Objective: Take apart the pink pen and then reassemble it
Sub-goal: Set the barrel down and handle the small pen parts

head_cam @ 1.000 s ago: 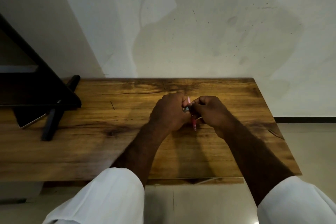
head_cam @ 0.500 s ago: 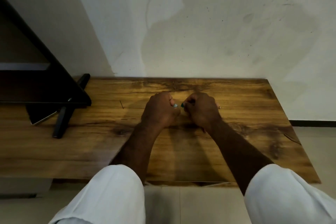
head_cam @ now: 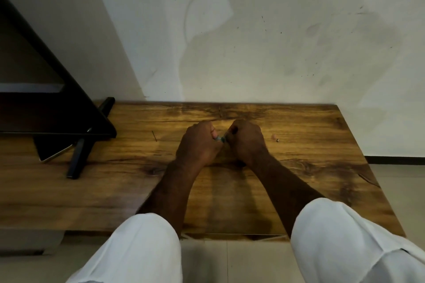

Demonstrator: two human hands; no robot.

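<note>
My left hand [head_cam: 199, 145] and my right hand [head_cam: 247, 142] are both closed into fists side by side over the middle of the wooden table [head_cam: 299, 167]. Between them only a short greenish-grey bit of the pen [head_cam: 219, 139] shows; the rest of the pen is hidden inside the two fists. Both hands grip it. A small pinkish piece with a metal tip [head_cam: 274, 138] lies on the table to the right of my right hand.
A black stand with a dark screen [head_cam: 57, 117] occupies the left of the table, with its foot [head_cam: 79, 156] reaching forward. A thin dark sliver [head_cam: 154, 136] lies left of my hands. The wall rises behind the table; its right edge drops to the floor.
The pink barrel, visible between my hands a second ago, is now hidden in my fists. My hands shifted slightly back on the table. The small piece at right now shows.
</note>
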